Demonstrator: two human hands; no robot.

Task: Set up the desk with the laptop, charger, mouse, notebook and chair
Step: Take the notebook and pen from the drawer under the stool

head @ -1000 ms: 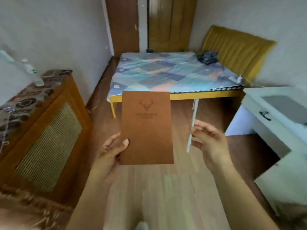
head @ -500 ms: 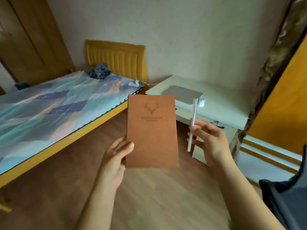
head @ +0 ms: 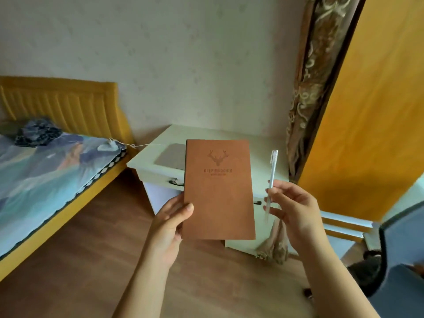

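Head view: my left hand (head: 171, 222) pinches the notebook (head: 219, 189) by one edge, my right hand (head: 294, 208) pinches a pen (head: 271, 177); either could slip short of the desk (head: 263, 143).

The view is swinging right, away from the bed (head: 46, 175) and toward the white desk (head: 206, 131), which is now sitting straight ahead and closer. The bed is sliding off to the desk's left. A yellow curtain (head: 367, 111) is filling the space right of the desk, and a dark chair (head: 401, 260) is coming in below the curtain.
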